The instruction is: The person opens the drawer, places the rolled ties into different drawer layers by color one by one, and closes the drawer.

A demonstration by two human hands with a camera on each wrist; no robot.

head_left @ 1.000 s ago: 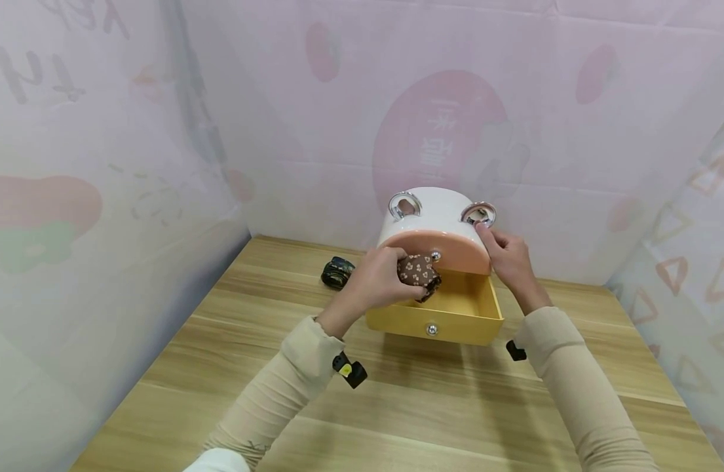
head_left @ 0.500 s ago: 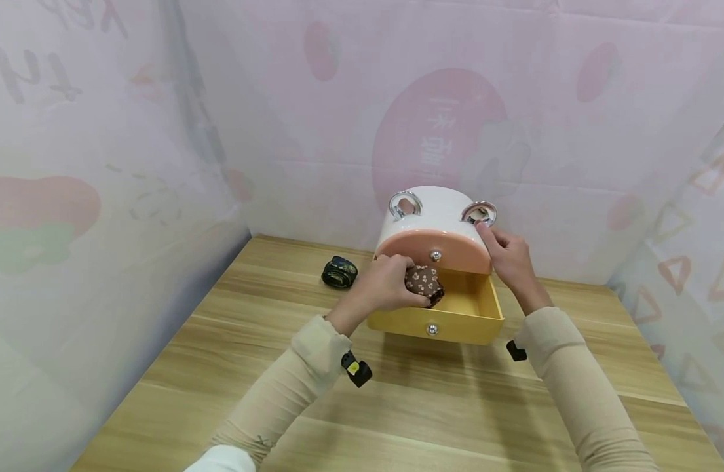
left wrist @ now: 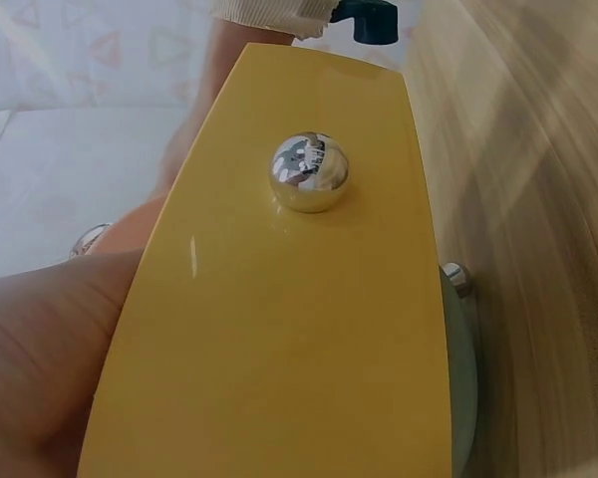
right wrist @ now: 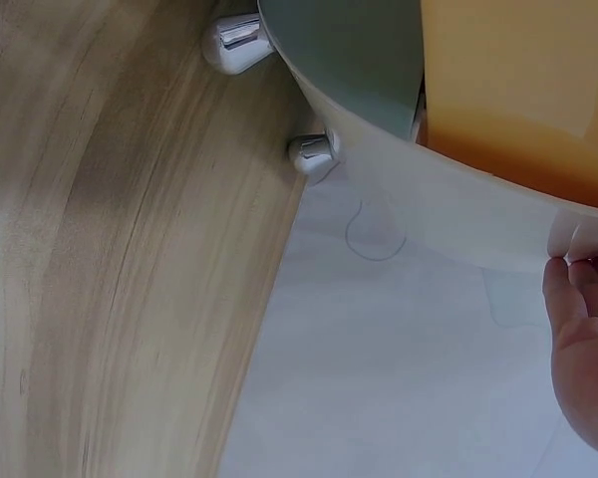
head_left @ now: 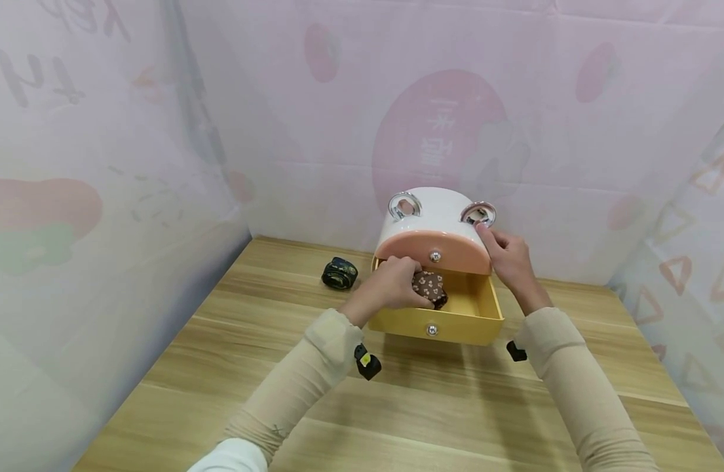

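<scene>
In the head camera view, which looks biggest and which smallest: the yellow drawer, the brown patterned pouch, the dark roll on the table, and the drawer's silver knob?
Largest to smallest:
1. Yellow drawer
2. Brown patterned pouch, partly hidden by the left hand
3. Dark roll, close to the pouch in apparent size, so that order is unsure
4. Silver knob

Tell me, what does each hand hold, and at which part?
The left hand grips the brown patterned pouch at its left side; the right hand holds the cabinet at its upper right edge.
</scene>
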